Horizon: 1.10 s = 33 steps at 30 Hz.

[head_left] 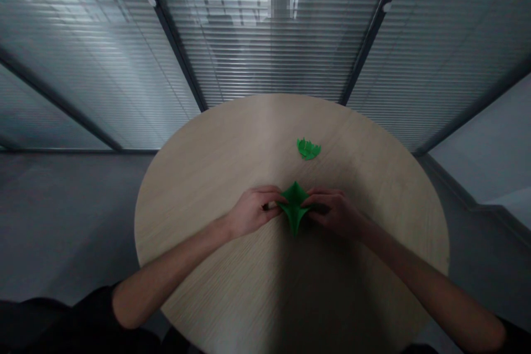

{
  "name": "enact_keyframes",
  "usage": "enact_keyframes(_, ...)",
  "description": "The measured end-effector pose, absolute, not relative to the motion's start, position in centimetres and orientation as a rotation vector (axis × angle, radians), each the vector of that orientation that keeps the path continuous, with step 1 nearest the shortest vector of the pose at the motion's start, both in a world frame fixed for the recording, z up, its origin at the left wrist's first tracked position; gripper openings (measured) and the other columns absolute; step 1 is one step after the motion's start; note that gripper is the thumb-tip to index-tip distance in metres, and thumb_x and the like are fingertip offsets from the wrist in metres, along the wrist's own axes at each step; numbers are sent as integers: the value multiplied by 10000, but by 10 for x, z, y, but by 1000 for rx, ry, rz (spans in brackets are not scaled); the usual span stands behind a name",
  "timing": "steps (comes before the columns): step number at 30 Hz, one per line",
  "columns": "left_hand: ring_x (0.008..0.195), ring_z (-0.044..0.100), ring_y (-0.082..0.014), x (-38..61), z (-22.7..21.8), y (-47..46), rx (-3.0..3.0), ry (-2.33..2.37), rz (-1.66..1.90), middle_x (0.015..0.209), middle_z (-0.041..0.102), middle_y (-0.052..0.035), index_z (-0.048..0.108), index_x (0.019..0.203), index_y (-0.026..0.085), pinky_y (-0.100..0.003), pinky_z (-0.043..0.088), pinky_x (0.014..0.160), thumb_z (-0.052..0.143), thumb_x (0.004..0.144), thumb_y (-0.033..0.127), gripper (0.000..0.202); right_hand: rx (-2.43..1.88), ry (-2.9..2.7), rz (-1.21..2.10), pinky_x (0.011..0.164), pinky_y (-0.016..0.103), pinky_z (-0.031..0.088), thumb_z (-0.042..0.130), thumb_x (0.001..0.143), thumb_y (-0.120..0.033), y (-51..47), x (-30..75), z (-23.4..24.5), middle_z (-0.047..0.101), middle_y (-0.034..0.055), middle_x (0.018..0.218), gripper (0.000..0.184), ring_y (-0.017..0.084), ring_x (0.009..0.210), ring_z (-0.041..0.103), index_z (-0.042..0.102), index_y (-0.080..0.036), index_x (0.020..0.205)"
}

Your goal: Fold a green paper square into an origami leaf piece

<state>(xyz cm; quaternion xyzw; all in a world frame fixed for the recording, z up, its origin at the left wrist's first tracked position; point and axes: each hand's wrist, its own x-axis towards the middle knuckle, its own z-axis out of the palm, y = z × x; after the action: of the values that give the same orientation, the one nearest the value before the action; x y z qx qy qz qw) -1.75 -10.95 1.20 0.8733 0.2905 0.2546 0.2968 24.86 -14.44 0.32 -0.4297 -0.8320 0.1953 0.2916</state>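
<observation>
Between my two hands is a piece of folded green paper [295, 204], drawn out into a four-pointed, diamond-like shape with a hollow middle. My left hand [255, 211] pinches its left corner between thumb and fingers. On the opposite side, my right hand [334, 211] grips the right corner the same way. One point of the paper faces away from me and another faces towards me. Farther back lies a small bright green object [308, 149] with a jagged top edge; what it is I cannot make out.
The round wooden table [199, 166] carries both green things. Beyond its far edge stand glass panels with horizontal blinds [274, 61], divided by dark frames. Grey floor [70, 215] shows on both sides, and a white wall [489, 149] stands at the right.
</observation>
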Motion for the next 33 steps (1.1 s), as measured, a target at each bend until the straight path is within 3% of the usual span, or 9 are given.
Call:
enact_keyframes(6,954,724,-205,-18,12,-109,2342,756,657,1101,757,-81,770,1028,192,-324,575,852,645,955,184,145,-1131,-2255,450,937,393,602,737,786,-99,-145,247,4,795,57,1067,242,238,1007,768,784,-256,965)
enact_keyframes(9,926,721,-195,-16,14,-110,2328,758,655,1091,753,-78,762,1023,188,-293,570,790,636,948,164,148,-1131,-2245,461,925,382,601,742,792,-121,-145,246,6,796,56,1051,213,237,994,769,778,-251,956)
enact_keyframes(15,692,638,-120,-12,15,-116,2253,808,728,966,722,-43,726,1007,181,-225,500,617,645,904,140,137,-1070,-2151,525,804,305,597,630,820,-76,-148,238,7,792,35,960,246,199,867,771,735,-245,965)
enact_keyframes(19,608,587,-97,-6,14,-122,2057,907,782,791,654,11,660,1009,178,-204,457,567,671,862,143,151,-1115,-1955,573,794,325,603,692,856,-174,-153,229,8,800,54,972,298,217,853,782,645,-238,1144)
enact_keyframes(22,589,560,-72,2,15,-126,1732,896,892,873,672,13,547,1184,193,-178,431,537,702,827,152,391,-1105,-1741,673,767,321,616,742,856,-228,-155,222,10,779,39,887,489,205,798,773,544,-227,1304)
enact_keyframes(24,615,571,-72,7,16,-128,1529,828,929,902,672,7,495,1253,193,-172,431,541,725,805,166,505,-1080,-1658,818,760,320,630,768,847,-260,-155,219,9,779,41,889,420,199,788,771,590,-218,1224)
enact_keyframes(27,642,590,-89,11,18,-128,1394,795,861,803,642,6,571,1068,151,-186,436,556,773,784,229,358,-1084,-1572,1011,741,322,642,772,861,-356,-153,218,6,778,56,892,238,206,798,769,675,-204,1017)
enact_keyframes(29,634,600,-96,11,18,-128,1363,792,815,765,633,3,581,949,147,-199,446,559,795,783,269,297,-1107,-1551,1096,713,316,637,751,885,-421,-151,217,5,768,57,879,240,203,782,757,700,-197,955)
enact_keyframes(33,612,627,-98,10,16,-129,1340,786,829,759,639,10,561,942,155,-197,480,551,798,791,260,301,-1100,-1585,1124,678,285,614,705,930,-442,-152,215,7,729,39,846,250,177,750,725,691,-193,916)
